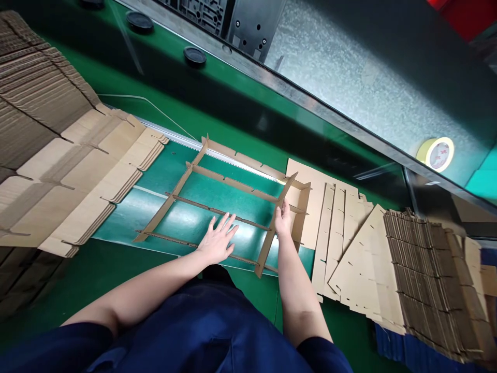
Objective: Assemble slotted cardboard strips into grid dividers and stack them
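A partly slotted-together cardboard divider grid lies on the green tabletop in front of me, its long strips running left to right. My left hand is spread over the near middle of the grid, fingers stretched out, close to a long strip and gripping nothing. Against a tall cross strip at the grid's right side is my right hand, thumb up and fingers together on the cardboard; some fingers are partly hidden. Another cross strip stands at the right end, beyond that hand.
Stacked slotted cardboard strips rise at left. Flat slotted pieces and a dark-edged cardboard stack lie at right. A metal ledge runs along the back, with a tape roll on it. Black round discs sit at the back left.
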Motion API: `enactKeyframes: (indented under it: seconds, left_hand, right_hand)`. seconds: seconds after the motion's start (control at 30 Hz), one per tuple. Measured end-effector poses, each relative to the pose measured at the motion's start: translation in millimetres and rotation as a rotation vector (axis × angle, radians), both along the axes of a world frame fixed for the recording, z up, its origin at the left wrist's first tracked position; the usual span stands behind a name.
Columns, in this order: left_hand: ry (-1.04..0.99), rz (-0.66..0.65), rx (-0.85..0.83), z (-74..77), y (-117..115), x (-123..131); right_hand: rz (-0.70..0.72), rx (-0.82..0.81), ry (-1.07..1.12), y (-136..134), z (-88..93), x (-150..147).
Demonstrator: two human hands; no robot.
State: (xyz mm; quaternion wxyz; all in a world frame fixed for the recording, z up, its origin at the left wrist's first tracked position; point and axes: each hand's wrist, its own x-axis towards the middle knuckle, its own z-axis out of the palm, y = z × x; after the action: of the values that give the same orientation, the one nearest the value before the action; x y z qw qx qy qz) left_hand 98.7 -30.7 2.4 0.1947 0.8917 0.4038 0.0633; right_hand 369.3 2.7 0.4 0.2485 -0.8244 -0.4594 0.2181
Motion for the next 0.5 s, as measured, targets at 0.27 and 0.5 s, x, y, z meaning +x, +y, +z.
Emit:
enactKeyframes:
  seconds: [0.27, 0.5]
  left_hand:
    - [0.020, -0.006, 0.020, -0.7, -2.7, -0.9]
    - [0.020, -0.002, -0.005, -1.7, -2.3, 0.6]
  right_hand:
    - [-0.140, -0.129, -0.270, 44.5, 29.5, 10.3]
    - [-0.148, -0.053, -0.110, 74.7, 15.5, 25.4]
